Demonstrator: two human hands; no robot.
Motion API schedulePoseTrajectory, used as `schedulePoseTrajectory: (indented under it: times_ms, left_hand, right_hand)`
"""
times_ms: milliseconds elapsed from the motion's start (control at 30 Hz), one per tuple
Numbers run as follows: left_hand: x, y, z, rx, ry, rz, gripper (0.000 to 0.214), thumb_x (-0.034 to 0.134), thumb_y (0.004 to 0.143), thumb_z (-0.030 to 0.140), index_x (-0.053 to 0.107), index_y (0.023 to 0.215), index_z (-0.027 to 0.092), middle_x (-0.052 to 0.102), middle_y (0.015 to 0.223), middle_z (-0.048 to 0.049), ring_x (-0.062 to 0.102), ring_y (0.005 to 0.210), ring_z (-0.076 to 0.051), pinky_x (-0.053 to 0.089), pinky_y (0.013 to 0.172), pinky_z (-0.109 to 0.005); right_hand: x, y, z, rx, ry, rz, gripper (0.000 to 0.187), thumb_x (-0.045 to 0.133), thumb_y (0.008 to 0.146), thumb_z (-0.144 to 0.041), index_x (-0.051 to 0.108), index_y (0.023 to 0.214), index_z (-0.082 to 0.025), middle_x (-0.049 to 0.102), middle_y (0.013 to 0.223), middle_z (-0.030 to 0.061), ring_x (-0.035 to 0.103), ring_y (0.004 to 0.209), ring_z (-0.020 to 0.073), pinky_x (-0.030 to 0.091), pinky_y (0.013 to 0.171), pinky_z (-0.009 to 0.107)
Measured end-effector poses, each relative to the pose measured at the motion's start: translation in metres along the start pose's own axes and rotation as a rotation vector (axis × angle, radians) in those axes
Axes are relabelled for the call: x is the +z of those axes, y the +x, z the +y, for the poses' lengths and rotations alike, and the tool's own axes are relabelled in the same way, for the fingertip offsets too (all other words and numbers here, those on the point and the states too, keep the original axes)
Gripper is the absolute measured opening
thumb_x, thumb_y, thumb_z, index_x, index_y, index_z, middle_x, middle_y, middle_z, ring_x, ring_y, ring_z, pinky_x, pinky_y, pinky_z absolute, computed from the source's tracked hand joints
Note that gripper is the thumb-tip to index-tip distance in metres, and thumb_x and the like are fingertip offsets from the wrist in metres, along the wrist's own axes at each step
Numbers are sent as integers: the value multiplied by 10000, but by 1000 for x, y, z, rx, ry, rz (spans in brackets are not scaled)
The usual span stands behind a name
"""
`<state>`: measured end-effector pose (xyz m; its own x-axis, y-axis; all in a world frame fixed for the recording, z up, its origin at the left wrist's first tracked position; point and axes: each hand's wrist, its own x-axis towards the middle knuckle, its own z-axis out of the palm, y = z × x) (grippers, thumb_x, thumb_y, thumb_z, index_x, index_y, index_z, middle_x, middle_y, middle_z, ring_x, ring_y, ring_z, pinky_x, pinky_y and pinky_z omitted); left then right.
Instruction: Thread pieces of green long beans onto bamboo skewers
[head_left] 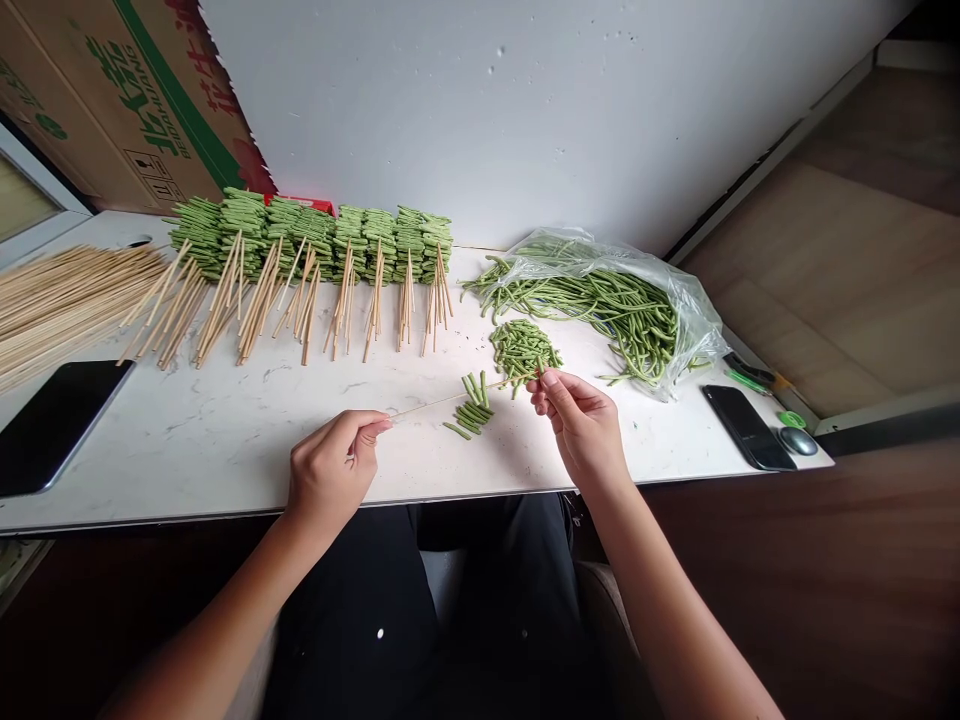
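My left hand [334,468] pinches the near end of a thin bamboo skewer [435,403] that carries several short green bean pieces [472,405]. My right hand [577,415] pinches a bean piece at the skewer's far tip. A small heap of cut bean pieces [523,347] lies just beyond my right hand. Finished bean skewers [315,260] are stacked in a row at the back of the white table [225,440].
A plastic bag of long green beans [622,305] lies at the right. Loose bamboo skewers [60,300] are piled at the left, above a dark tablet [52,420]. A phone [746,425], a small round thing [797,440] and a cardboard box [127,90] are nearby.
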<state>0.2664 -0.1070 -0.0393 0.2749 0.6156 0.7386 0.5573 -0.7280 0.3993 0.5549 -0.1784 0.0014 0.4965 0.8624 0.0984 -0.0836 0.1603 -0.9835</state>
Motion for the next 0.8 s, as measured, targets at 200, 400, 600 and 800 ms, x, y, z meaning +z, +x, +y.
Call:
schedulePoseTrajectory:
  times_ms: [200, 400, 600, 800]
  left_hand:
    - [0, -1, 1, 3, 16, 1, 121, 644, 1005, 174, 732, 928, 204, 820, 851, -7, 781, 728, -170, 592, 696, -256]
    - [1, -1, 0, 5, 22, 6, 125, 646, 1001, 173, 740, 927, 210, 825, 860, -8, 782, 734, -166, 597, 706, -248]
    - [1, 0, 0, 6, 20, 5, 139, 636, 1004, 169, 737, 918, 209, 823, 849, -8, 781, 734, -166, 592, 707, -250]
    - [2, -2, -1, 11, 17, 5, 133, 640, 998, 165, 737, 921, 214, 820, 842, -4, 777, 726, -166, 577, 689, -249]
  right_hand:
    - [2, -4, -1, 2, -34, -18, 216, 806, 883, -442, 830, 980, -251, 762, 880, 54, 597, 731, 177, 529, 746, 374]
    - [4, -4, 0, -3, -43, -19, 224, 785, 897, -464, 822, 963, -253, 752, 864, 49, 586, 715, 177, 536, 753, 385]
    - [4, -3, 0, 15, 19, -6, 204, 806, 879, -440, 831, 948, -250, 746, 841, 43, 568, 691, 164, 525, 727, 369]
    - [4, -3, 1, 16, 16, -7, 184, 807, 883, -425, 833, 935, -250, 737, 810, 35, 577, 692, 163, 524, 729, 363]
